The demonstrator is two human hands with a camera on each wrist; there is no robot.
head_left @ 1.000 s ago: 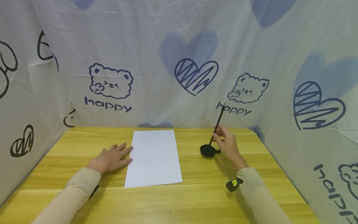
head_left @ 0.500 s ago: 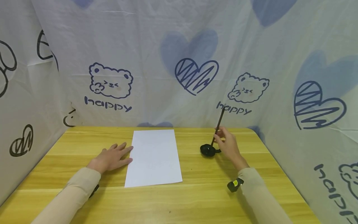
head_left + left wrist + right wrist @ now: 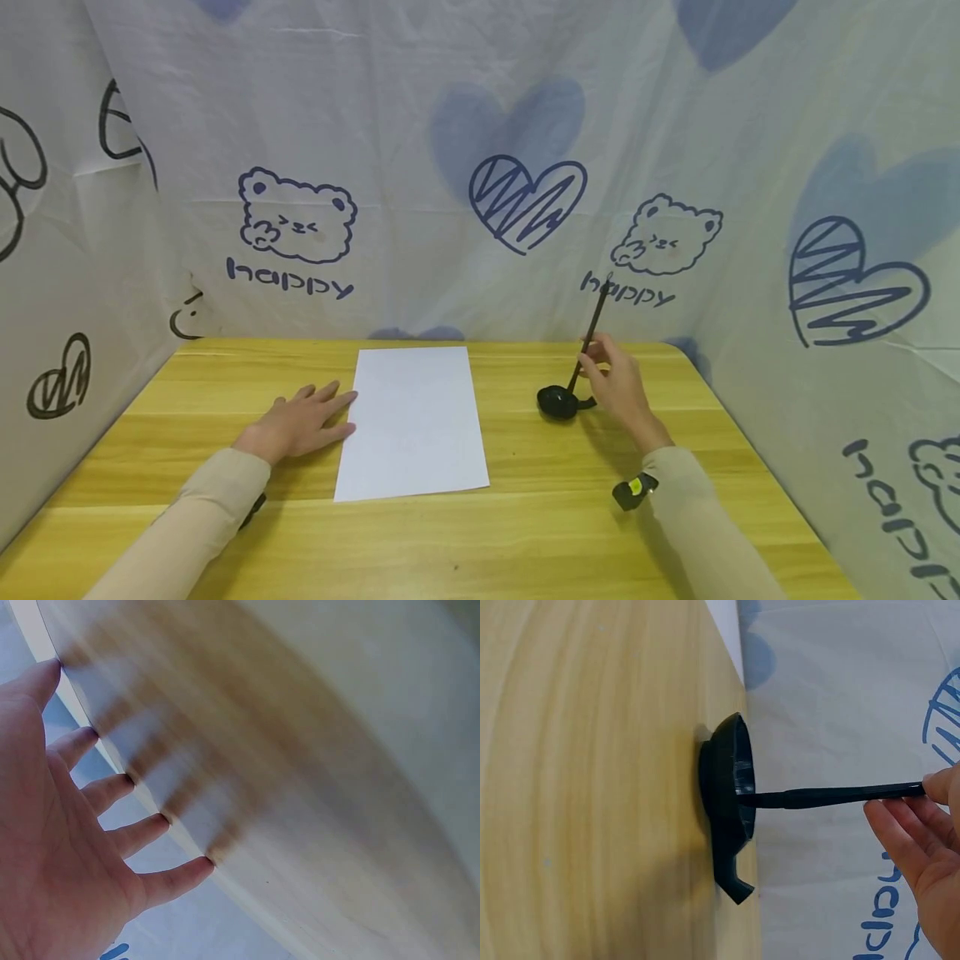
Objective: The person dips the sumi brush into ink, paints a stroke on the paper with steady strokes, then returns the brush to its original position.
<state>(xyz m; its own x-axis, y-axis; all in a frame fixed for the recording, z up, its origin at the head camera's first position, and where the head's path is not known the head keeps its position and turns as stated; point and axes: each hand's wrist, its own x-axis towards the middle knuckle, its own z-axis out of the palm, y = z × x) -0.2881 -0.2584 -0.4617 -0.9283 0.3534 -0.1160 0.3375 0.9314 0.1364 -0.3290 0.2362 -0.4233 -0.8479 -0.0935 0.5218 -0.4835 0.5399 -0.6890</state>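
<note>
- I see the left hand [image 3: 296, 427] with its fingers straight and spread, grasping nothing; its thumb and a fingertip meet the paper's edge.
- The paper [image 3: 412, 425] lies just right of that hand. It could skid or swivel, I judge, since only fingertips at one edge steady it. It looks white, flat and unmarked.
- Below and left of the right hand sits the dish [image 3: 557, 402]. A sideways push against its rim could tip or slide it, as nothing else braces it. It looks black, glossy and rounded, with a bent stub handle on the right hand's side.
- The brush [image 3: 595, 323], so I read its shape, runs from the dish up through the right hand. If wet, it could drip when lifted; I can't tell. It looks dark and slim, leaning right, its tip hidden inside the dish.
- The right hand [image 3: 618, 390] pinches the shaft between thumb and fingers; a loose pinch could let it roll.
</note>
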